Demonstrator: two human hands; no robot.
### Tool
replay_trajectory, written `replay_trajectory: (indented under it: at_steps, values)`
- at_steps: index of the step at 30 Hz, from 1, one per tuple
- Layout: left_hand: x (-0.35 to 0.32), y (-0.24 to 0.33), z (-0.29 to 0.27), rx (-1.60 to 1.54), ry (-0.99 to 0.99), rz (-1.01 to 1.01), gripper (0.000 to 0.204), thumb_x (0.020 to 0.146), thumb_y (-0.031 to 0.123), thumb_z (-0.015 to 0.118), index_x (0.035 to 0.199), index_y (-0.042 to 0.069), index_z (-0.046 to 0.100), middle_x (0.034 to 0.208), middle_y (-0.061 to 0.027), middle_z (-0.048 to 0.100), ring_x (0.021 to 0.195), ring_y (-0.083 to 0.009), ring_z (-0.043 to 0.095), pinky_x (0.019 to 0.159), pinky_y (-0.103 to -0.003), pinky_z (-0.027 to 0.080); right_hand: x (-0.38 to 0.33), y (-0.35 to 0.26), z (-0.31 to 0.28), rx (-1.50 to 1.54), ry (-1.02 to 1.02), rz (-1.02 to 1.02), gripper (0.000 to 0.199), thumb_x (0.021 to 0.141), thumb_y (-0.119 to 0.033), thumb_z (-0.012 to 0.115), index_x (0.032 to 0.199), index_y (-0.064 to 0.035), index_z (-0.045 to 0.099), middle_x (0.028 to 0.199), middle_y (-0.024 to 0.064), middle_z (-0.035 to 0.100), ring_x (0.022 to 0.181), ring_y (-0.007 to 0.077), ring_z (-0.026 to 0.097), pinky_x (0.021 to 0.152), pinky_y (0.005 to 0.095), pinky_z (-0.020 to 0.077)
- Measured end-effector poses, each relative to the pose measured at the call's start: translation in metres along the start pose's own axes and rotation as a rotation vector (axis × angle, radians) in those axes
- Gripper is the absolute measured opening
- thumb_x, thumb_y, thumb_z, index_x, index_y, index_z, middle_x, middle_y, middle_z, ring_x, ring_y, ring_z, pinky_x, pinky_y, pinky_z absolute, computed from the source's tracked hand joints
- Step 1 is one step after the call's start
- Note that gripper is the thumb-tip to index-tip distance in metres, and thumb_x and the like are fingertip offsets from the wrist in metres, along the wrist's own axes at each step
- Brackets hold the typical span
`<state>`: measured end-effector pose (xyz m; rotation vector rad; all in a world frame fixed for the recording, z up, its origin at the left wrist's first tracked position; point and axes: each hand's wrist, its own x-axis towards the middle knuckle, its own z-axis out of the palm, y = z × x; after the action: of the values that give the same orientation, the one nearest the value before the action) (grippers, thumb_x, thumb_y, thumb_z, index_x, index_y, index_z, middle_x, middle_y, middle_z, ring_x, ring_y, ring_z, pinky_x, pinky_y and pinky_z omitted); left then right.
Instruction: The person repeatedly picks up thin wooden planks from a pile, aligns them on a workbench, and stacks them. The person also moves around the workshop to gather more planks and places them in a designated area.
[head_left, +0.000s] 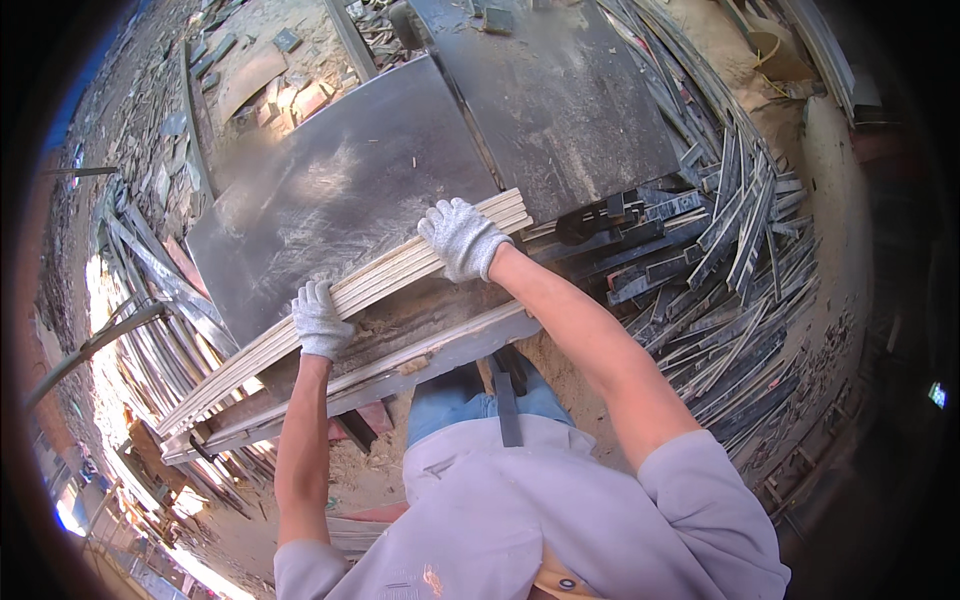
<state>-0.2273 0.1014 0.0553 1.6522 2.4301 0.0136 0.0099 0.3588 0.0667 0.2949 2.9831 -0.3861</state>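
A stack of long, thin wooden strips [390, 275] lies slantwise across the near part of a dark worktable, its layered pale edges facing me. My left hand [322, 322], in a light grey knit glove, is closed over the stack left of its middle, fingers curled across the top. Near the right end of the strips, my right hand [463, 240] wears the same kind of glove and grips them from above. The undersides of both hands and the thumbs are partly hidden. Beyond the strips spreads a dark, dust-streaked flat panel [350, 170].
A second dark panel [570, 110] adjoins at the far right, with a narrow gap between. Heaped narrow offcuts [740, 240] lie to the right; more long strips [150, 340] are piled left. The table's pale front rail [440, 350] runs just before my waist. Broken scraps [300, 100] litter the far ground.
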Motion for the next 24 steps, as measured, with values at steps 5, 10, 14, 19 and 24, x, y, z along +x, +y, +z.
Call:
replay_trajectory:
  at_steps: [5,10,14,19,24]
  values:
    - [0.042,-0.032,-0.010,-0.032,0.047,0.016,0.070,0.060,0.028,0.088,0.119,0.010,0.054,0.113,-0.0156,0.058,0.108,-0.0375,0.057,0.089,-0.051,0.044,0.050,0.000,-0.014,-0.144,-0.013,0.116,0.061,0.073,-0.038,0.078,0.120,-0.0030,0.061,0.107,0.0153,0.061,0.104,0.0294,0.058,0.091,0.0423,0.0430]
    - [0.084,-0.063,-0.014,-0.008,0.029,0.024,0.068,0.058,0.021,0.082,0.119,0.009,0.053,0.113,-0.0165,0.057,0.108,-0.0373,0.056,0.089,-0.050,0.043,0.095,0.027,-0.023,-0.087,-0.029,0.084,0.060,0.073,-0.044,0.079,0.115,-0.0043,0.064,0.108,0.0164,0.063,0.105,0.0302,0.059,0.092,0.0432,0.0445]
    - [0.106,-0.077,-0.014,-0.012,0.049,0.045,0.070,0.055,0.017,0.079,0.120,0.009,0.053,0.111,-0.0158,0.057,0.107,-0.0368,0.057,0.088,-0.049,0.043,0.120,0.040,-0.021,-0.057,-0.023,0.103,0.067,0.071,-0.049,0.083,0.116,-0.0041,0.064,0.114,0.0173,0.064,0.108,0.0305,0.059,0.094,0.0436,0.0445]
    - [0.150,-0.091,-0.023,-0.052,0.071,0.060,0.068,0.059,0.017,0.080,0.121,0.008,0.054,0.113,-0.0166,0.058,0.108,-0.0380,0.057,0.090,-0.049,0.044,0.154,0.064,-0.032,-0.099,-0.028,0.099,0.069,0.070,-0.050,0.083,0.118,-0.0040,0.064,0.114,0.0175,0.064,0.108,0.0306,0.060,0.092,0.0441,0.0449]
    - [0.170,-0.106,-0.025,-0.027,0.065,0.068,0.070,0.065,0.035,0.090,0.119,0.007,0.055,0.113,-0.0173,0.058,0.106,-0.0398,0.057,0.090,-0.050,0.044,0.176,0.076,-0.035,-0.097,-0.011,0.098,0.063,0.071,-0.044,0.080,0.116,-0.0031,0.064,0.112,0.0179,0.065,0.107,0.0308,0.060,0.092,0.0440,0.0451]
